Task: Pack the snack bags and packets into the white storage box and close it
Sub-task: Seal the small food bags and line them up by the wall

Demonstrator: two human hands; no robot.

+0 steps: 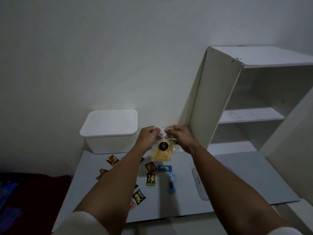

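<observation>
A clear snack bag (pixel 162 152) of yellow sticks with a round black label hangs above the grey board. My left hand (pixel 149 135) and my right hand (pixel 179 135) both pinch its crumpled top edge, side by side. The white storage box (pixel 110 133) stands at the back left with its lid on, just left of my hands. Several small packets lie on the board below: brown ones (pixel 112 159), a blue one (pixel 164 168), a green-black one (pixel 150 179), a light blue one (pixel 171 183) and a black-yellow one (pixel 139 196). My left forearm covers a few more.
A white open shelf unit (pixel 250 102) stands at the right against the wall. A flat clear piece (pixel 199 185) lies on the grey board (pixel 245 175) by my right forearm. Dark red and blue fabric (pixel 28 197) lies at the lower left.
</observation>
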